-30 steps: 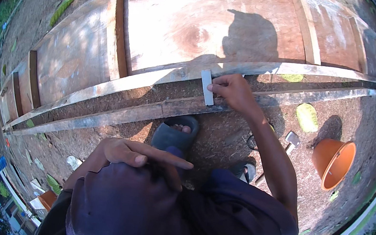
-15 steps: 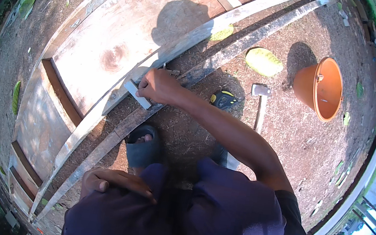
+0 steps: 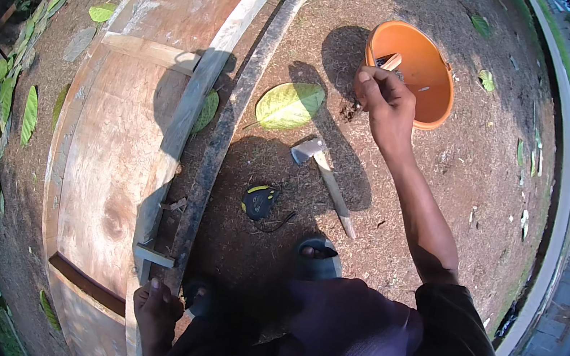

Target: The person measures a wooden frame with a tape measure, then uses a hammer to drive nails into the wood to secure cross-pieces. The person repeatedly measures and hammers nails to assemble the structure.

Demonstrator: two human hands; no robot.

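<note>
**Hand at the bucket rim**

Head view: right hand (image 3: 386,99) reaches out to the near rim of the orange bucket (image 3: 416,73), fingers pinched together on something too small to make out. Hatchet (image 3: 322,176) lies on the dirt just below the bucket, with a tape measure (image 3: 259,200) beyond it and a big leaf (image 3: 289,105) beside it. Well away from the bucket, left hand (image 3: 155,309) rests on the edge of the wooden panel (image 3: 113,154), fingers curled over the rail.
</note>
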